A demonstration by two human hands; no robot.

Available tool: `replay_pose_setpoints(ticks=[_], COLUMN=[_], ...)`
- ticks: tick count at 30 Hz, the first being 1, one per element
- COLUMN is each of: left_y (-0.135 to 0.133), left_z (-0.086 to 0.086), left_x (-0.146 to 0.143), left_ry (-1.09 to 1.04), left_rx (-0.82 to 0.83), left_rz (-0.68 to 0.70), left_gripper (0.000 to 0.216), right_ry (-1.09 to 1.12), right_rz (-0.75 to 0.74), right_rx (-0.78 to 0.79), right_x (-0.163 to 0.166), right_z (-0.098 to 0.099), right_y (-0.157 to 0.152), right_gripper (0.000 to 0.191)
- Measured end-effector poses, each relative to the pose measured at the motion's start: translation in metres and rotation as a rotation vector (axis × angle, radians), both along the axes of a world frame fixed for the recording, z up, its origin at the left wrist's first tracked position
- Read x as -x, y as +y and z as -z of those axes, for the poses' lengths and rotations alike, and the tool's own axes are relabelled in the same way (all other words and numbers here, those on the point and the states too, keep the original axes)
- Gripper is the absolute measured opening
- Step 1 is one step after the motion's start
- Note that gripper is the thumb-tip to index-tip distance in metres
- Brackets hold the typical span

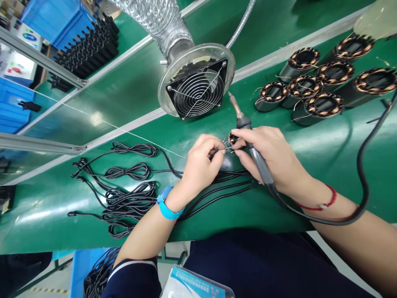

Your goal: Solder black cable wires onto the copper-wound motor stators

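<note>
In the middle of the head view my left hand (203, 161) pinches a thin wire end, thumb against forefinger. My right hand (273, 155) holds a soldering iron (259, 163) across its palm, the bare metal tip pointing up and away from me. The thumb and fingers of that hand also reach to the wire ends between both hands. A small copper-wound motor part (231, 138) sits just behind the fingertips, mostly hidden by the right hand. Black power cords (214, 192) run beneath my hands.
Several motor stators (305, 87) stand at the right back. A fume extractor fan (198, 93) with a foil duct (158, 20) hangs ahead. Coiled black cables (130, 198) lie on the left of the green bench (46, 231). The iron's cord (361, 165) loops over my right forearm.
</note>
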State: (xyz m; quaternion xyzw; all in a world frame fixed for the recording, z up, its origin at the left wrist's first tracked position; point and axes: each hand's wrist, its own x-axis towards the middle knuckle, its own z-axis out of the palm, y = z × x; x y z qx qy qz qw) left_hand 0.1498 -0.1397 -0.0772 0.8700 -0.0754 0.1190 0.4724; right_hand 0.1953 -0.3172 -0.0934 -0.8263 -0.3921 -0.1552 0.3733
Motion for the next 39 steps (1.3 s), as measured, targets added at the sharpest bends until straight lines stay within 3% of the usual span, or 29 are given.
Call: replay_pose_setpoints(ticks=[8, 13, 20, 23, 39], left_y=[-0.002, -0.005, -0.010, -0.010, -0.012], left_z=[0.002, 0.004, 0.009, 0.009, 0.007], left_x=[-0.001, 0.002, 0.004, 0.004, 0.004], left_ry=[0.143, 0.152, 0.188, 0.227, 0.240], left_rx=[0.240, 0.274, 0.293, 0.326, 0.342], left_rz=[-0.040, -0.028, -0.040, -0.050, -0.052], left_gripper=[0.010, 0.010, 0.013, 0.012, 0.014], right_ry=[0.006, 0.011, 0.050, 0.078, 0.117], right_rz=[0.150, 0.218, 0.125, 0.055, -0.016], right_rx=[0.020, -0.188, -0.362, -0.385, -0.332], right_x=[0.005, 0.028, 0.046, 0.049, 0.047], right_z=[-0.010, -0.018, -0.003, 0.002, 0.001], right_y=[-0.004, -0.019, -0.036, -0.037, -0.037], right_gripper=[0.045, 0.046, 0.013, 0.012, 0.012])
